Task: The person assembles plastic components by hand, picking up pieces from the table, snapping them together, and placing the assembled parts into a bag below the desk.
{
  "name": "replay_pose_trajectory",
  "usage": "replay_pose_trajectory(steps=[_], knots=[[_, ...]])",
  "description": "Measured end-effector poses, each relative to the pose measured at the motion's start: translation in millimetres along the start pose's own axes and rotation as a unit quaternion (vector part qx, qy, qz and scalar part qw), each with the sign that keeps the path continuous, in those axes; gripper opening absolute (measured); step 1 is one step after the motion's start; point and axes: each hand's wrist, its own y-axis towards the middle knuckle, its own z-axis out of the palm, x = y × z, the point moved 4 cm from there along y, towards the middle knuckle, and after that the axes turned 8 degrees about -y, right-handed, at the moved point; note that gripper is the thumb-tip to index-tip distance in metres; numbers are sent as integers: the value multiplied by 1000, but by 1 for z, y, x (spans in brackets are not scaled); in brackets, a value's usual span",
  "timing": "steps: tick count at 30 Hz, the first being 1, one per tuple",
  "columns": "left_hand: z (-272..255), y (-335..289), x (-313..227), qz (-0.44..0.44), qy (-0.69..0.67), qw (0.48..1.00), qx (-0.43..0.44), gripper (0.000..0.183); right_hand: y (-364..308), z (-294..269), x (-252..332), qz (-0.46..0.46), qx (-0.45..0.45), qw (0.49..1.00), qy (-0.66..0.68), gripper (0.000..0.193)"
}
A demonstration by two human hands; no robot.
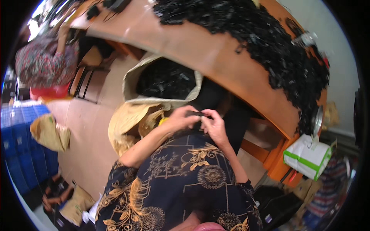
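Note:
In front of my lap, my left hand (pixel 182 118) and my right hand (pixel 214 125) meet with their fingers pinched. Between them is a small, slim black piece (pixel 197 113), gripped from both sides; its exact kind is too blurred to tell. Just beyond my hands stands an open off-white sack (pixel 129 86) holding a mass of black pieces (pixel 166 79). A long heap of similar shiny black pieces (pixel 254 42) covers the far and right part of the orange-brown table (pixel 216 57).
Brown paper bags (pixel 125 121) with a yellow thing (pixel 163 121) lie left of my forearm. Blue crates (pixel 27 142) line the left. A white and green bag (pixel 308 154) hangs at the table's right end. Other people sit at far left (pixel 48 63) and lower left (pixel 54 192).

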Motion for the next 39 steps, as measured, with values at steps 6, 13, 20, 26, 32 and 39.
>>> replay_pose_trajectory(steps=[6,13,20,26,32,39], knots=[[-87,-2,-97,292,446,806,-256,37,8,-41,50,-124,-68,990,-16,18],[1,70,-142,395,455,786,-138,17,1,-170,65,-155,-388,890,-185,4],[81,220,-177,363,548,748,-88,53,-4,-257,63,-133,-532,759,-352,9],[104,241,-180,317,621,716,-35,39,-8,-320,56,-70,-530,680,-501,21],[95,212,-182,355,585,730,-16,40,22,-338,79,-107,-438,641,-621,22],[81,182,-133,119,11,986,118,36,21,-335,86,-74,-310,701,-638,17]])
